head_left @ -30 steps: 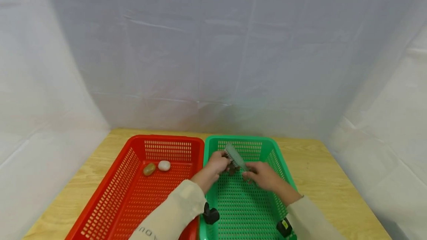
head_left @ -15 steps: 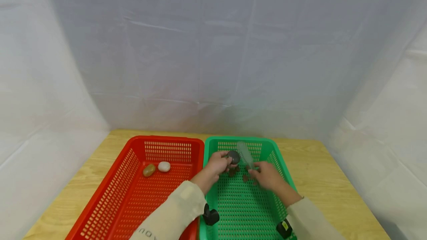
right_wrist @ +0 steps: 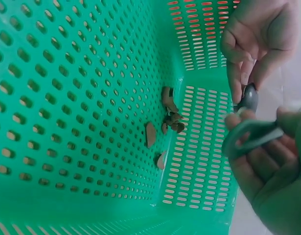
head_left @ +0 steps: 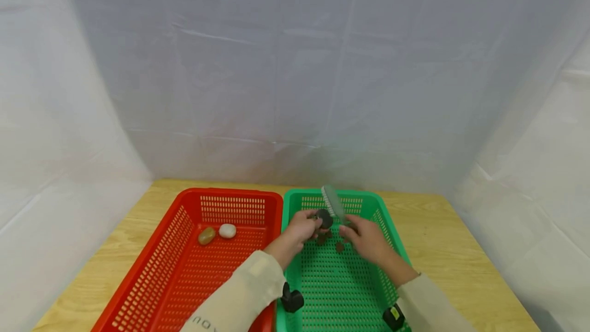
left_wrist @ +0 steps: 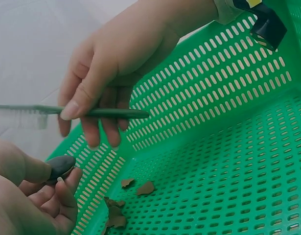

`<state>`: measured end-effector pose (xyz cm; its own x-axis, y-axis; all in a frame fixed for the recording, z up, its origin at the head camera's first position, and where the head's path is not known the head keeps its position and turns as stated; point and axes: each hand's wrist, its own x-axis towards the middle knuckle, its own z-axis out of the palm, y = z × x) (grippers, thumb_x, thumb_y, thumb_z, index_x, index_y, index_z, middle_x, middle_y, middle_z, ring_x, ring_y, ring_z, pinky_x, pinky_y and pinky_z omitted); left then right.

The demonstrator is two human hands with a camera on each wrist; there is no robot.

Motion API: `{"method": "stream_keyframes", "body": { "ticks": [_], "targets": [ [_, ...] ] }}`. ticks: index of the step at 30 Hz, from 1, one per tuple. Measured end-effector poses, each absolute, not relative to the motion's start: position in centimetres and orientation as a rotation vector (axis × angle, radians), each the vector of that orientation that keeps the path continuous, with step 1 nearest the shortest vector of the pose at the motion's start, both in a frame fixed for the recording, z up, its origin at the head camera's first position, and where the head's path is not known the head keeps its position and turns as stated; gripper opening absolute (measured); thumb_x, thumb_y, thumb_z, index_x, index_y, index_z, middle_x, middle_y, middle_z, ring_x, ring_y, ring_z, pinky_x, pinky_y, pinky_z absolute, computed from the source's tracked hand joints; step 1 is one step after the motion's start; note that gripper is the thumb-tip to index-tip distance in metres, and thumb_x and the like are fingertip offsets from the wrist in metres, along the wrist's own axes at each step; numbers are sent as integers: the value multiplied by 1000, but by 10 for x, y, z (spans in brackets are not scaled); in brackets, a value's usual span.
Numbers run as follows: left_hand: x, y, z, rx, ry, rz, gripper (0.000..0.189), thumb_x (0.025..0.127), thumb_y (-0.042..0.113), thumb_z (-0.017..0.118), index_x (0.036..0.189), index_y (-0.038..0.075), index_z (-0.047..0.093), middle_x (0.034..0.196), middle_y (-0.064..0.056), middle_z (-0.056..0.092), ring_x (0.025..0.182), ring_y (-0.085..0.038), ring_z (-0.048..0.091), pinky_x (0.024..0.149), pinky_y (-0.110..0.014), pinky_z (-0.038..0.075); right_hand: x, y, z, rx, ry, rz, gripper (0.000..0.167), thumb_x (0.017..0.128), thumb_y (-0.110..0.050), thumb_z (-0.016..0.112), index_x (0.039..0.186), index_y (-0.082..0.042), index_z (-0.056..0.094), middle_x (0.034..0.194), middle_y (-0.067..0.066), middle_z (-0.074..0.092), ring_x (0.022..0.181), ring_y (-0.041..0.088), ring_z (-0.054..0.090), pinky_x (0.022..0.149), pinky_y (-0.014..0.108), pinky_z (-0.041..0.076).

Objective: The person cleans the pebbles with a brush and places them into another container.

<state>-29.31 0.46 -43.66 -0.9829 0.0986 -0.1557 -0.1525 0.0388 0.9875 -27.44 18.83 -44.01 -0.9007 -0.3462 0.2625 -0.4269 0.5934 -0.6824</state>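
Note:
My left hand [head_left: 300, 227] pinches a smooth dark grey stone [head_left: 325, 218] over the far end of the green basket [head_left: 332, 192]. Thumb and fingers grip the stone's edge in the left wrist view. Just right of it, my right hand [head_left: 367, 240] holds a grey-green brush [head_left: 336, 205] by its handle, pale bristles turned left. In the left wrist view a gap separates the brush handle [left_wrist: 122, 113] from the stone [left_wrist: 60, 167]. Below, several thin brown flakes [right_wrist: 150, 134] lie on the basket floor; some are hidden under the hands in the head view.
A red basket [head_left: 235, 191] stands against the green one's left side. It contains a white stone [head_left: 227, 230] and a yellow-brown stone [head_left: 206, 235]. Both baskets rest on a wooden table [head_left: 428, 229], with pale sheeting [head_left: 276, 91] hanging behind and at the sides.
The brush has moved off the stone, to the right and then up, and its bristles now show on the left. The dark stone has come into view; the left hand barely moved.

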Motion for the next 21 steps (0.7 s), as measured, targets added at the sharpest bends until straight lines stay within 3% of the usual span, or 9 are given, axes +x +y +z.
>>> {"method": "stream_keyframes", "body": {
  "ticks": [5,8,14,21],
  "targets": [
    [-292,5,-436,-31,2145,2053,38,96,1,53,133,-9,51,97,-18,71,63,-7,57,52,-16,42,-274,188,-439,880,-2720,1235,36,100,-18,56,131,0,56,92,14,72,74,25,67,56,26,46],
    [-292,5,-437,-18,2152,2048,40,94,-1,54,133,-9,51,95,-14,71,62,-7,56,52,-16,43,-274,188,-439,951,-2738,1246,27,101,-17,54,123,-2,60,86,11,70,73,27,66,57,26,47],
    [-291,4,-437,-28,2160,2040,36,88,-8,52,123,-10,57,85,-7,62,57,-9,48,52,-17,43,-273,188,-441,1005,-2806,1184,13,102,-17,51,104,-11,62,80,2,66,68,19,61,59,28,46],
    [-292,4,-438,-25,2185,2028,43,88,-9,50,131,-9,53,96,-13,65,60,-10,49,54,-17,43,-275,191,-441,997,-2839,1193,15,101,-15,52,104,-7,64,81,3,66,67,12,61,58,27,49]
  ]
}}
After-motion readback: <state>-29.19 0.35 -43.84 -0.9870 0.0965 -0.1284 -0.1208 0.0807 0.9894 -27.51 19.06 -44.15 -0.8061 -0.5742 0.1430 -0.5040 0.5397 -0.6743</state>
